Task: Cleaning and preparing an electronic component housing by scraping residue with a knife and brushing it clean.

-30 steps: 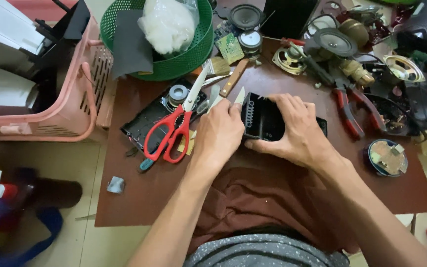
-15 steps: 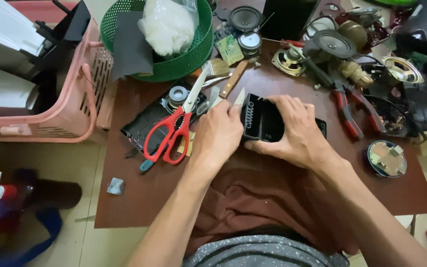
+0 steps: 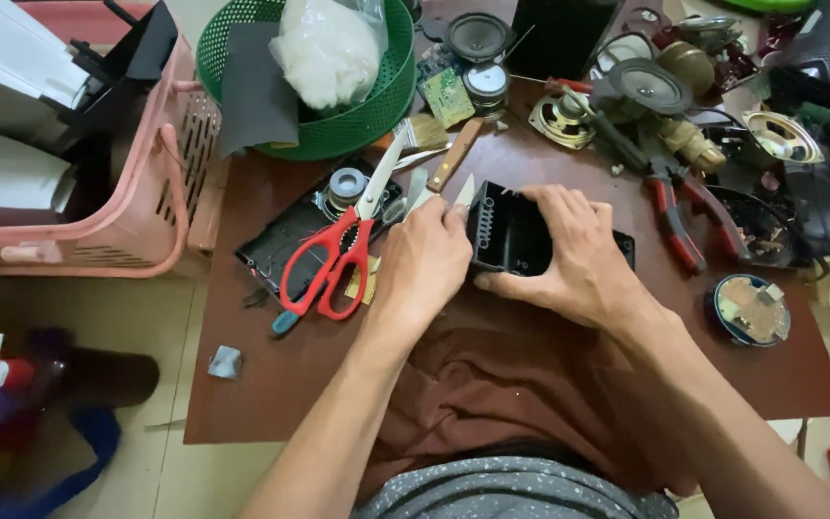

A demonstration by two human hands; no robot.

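A small black box sits near the middle of the brown table, long side running left to right. The right hand grips its right end, fingers clamped over the top. The left hand, fingers curled together, presses its left edge beside red scissors.
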